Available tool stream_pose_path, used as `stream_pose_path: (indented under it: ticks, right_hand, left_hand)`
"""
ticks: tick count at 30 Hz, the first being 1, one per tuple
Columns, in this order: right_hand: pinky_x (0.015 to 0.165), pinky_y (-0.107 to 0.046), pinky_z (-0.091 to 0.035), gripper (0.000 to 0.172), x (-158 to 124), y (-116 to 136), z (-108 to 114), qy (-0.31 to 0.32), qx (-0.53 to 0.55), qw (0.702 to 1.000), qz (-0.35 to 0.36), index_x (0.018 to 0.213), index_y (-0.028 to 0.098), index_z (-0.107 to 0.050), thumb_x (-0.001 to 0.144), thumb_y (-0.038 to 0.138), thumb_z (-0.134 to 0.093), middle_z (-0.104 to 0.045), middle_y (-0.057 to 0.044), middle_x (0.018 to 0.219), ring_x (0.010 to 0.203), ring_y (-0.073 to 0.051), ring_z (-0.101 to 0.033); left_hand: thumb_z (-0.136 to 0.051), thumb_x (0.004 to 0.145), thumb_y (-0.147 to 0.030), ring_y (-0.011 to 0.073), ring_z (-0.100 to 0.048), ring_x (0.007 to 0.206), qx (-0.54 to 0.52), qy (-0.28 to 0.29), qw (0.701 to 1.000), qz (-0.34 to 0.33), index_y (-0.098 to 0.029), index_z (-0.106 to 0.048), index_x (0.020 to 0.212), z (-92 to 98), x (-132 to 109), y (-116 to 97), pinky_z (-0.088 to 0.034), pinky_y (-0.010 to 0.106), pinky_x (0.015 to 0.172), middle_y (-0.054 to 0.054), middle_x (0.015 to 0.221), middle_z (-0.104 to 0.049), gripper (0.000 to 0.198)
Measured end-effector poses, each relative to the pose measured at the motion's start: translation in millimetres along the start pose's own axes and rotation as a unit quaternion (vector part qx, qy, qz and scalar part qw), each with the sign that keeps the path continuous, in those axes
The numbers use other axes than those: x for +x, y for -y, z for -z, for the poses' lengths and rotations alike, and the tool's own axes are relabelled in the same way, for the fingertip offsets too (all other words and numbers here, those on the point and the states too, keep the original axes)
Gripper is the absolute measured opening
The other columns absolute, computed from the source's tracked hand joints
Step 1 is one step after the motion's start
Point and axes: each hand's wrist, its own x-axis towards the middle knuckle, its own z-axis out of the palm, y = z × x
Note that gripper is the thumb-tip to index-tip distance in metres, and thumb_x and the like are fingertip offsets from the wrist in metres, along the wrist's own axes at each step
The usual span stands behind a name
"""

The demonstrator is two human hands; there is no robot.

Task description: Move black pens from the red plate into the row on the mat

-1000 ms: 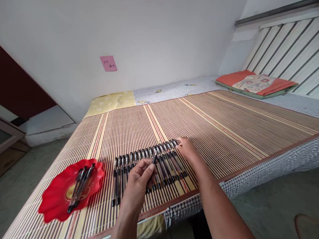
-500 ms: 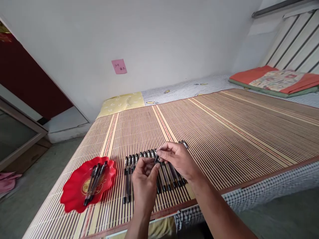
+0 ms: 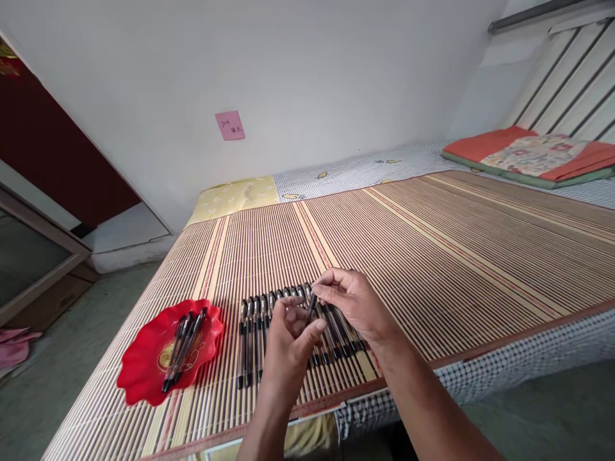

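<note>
In front of me my right hand [image 3: 355, 304] pinches the upper end of a dark, slim pen part [image 3: 312, 303] between thumb and fingertips. My left hand [image 3: 291, 336] is curled around its lower end, with the thumb forward; the fingers hide much of the piece, so I cannot tell whether it is a whole pen. Beneath both hands lies a row of black pens [image 3: 247, 349], side by side on the bamboo mat [image 3: 408, 256]. My hands cover the middle of that row. To the left, several more pens [image 3: 185, 349] rest in a red scalloped plate [image 3: 139, 346].
The mat covers a bed whose checked sheet [image 3: 346, 168] shows at the back. Folded orange and floral bedding [image 3: 533, 153] sits at the far right by a white slatted headboard [image 3: 571, 83]. A pink note [image 3: 230, 125] is stuck to the wall. The bed's front edge runs close to my forearms.
Both hands have shifted slightly right with the dark pen part between them. The left fingers have loosened a little, and more of the piece shows. The plate's pens have not moved.
</note>
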Motion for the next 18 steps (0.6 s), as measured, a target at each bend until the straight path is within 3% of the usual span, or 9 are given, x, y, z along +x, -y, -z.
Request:
stream_pose_path:
  ticks: [3,8,11,14,18]
  right_hand:
    - [0.073,-0.029,-0.053,0.015,0.8,-1.4,0.9,0.002,-0.015,1.000,-0.006,0.083,0.021,-0.075,0.084,0.035,-0.080,-0.070,-0.001,0.080,0.076,-0.014,-0.065]
    - [0.077,-0.031,-0.053,0.013,0.0,3.0,5.8,0.029,0.023,0.999,-0.010,0.088,0.021,-0.077,0.085,0.034,-0.078,-0.072,-0.003,0.085,0.079,-0.015,-0.065]
    - [0.075,-0.030,-0.053,0.014,-0.7,5.0,6.6,0.045,0.019,0.999,-0.011,0.089,0.021,-0.077,0.086,0.034,-0.077,-0.070,-0.002,0.082,0.075,-0.014,-0.063]
    - [0.074,-0.029,-0.052,0.014,-0.7,5.0,5.9,0.053,0.001,0.999,-0.007,0.086,0.020,-0.075,0.085,0.034,-0.078,-0.067,0.000,0.078,0.072,-0.013,-0.061]
    - [0.072,-0.028,-0.051,0.014,-0.6,3.0,6.3,0.070,0.043,0.997,-0.009,0.087,0.020,-0.077,0.085,0.034,-0.078,-0.068,-0.001,0.079,0.071,-0.013,-0.060]
  left_hand:
    - [-0.087,0.077,-0.045,0.0071,-0.049,0.050,0.032,-0.026,0.999,-0.020,-0.022,-0.051,0.088,-0.7,-1.6,1.2,-0.040,0.019,0.047,-0.009,0.069,-0.051,0.045]
    - [-0.064,0.096,-0.056,0.0065,-0.048,0.047,-0.017,0.101,0.994,0.045,-0.018,-0.055,0.082,3.1,-2.4,-0.8,-0.034,0.019,0.046,-0.004,0.065,-0.055,0.041]
    - [-0.077,0.087,-0.054,0.0067,-0.049,0.048,-0.033,0.072,0.996,0.036,-0.020,-0.055,0.093,1.5,-2.3,-2.1,-0.037,0.018,0.047,-0.006,0.066,-0.056,0.041]
    - [-0.085,0.079,-0.050,0.0054,-0.045,0.041,-0.026,0.036,0.999,0.012,-0.022,-0.049,0.088,-0.7,-2.8,-4.1,-0.031,0.016,0.041,-0.010,0.059,-0.053,0.047]
    - [-0.072,0.089,-0.056,0.0048,-0.041,0.038,-0.075,0.112,0.988,0.072,-0.018,-0.053,0.082,-0.6,-3.1,-8.1,-0.024,0.018,0.039,-0.006,0.056,-0.055,0.042]
